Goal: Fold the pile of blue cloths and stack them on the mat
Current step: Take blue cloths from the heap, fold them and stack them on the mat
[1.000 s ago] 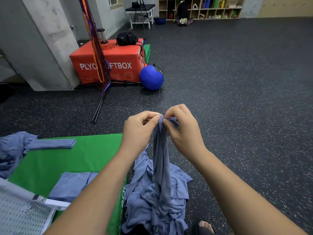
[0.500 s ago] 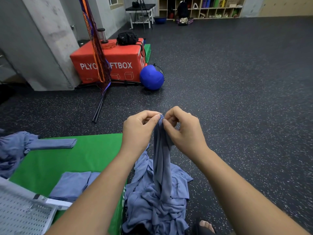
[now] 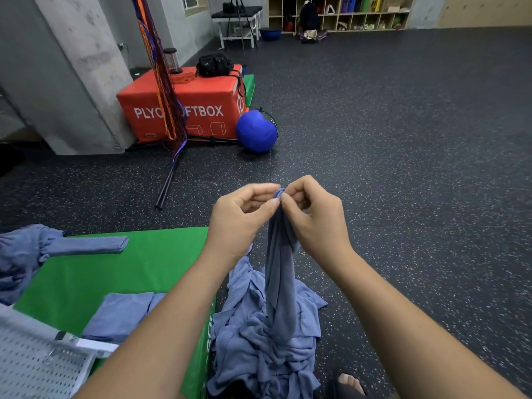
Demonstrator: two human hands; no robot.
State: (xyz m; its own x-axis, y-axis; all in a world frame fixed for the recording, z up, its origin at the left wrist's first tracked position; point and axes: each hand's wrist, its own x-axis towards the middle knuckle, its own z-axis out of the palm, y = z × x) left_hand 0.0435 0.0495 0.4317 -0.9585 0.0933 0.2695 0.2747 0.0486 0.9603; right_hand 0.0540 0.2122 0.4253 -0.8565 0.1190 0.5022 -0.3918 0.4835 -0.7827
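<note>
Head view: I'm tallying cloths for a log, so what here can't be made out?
- Pile: the cloths are tangled and its near end is cut off by the bottom edge, so no count is possible.
- Folded stack on the mat: its right side is hidden by the left forearm.
- Bunched cloths: cut off by the left edge.
- Held cloth: its top is hidden where the left hand and right hand pinch it.

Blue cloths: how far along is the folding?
Early on. Done: a small folded stack lies on the mat. In hand: the left hand and right hand pinch the top edge of one cloth, held up over the pile. Left: that crumpled pile on the floor, plus a loose bundle at the mat's left edge.
</note>
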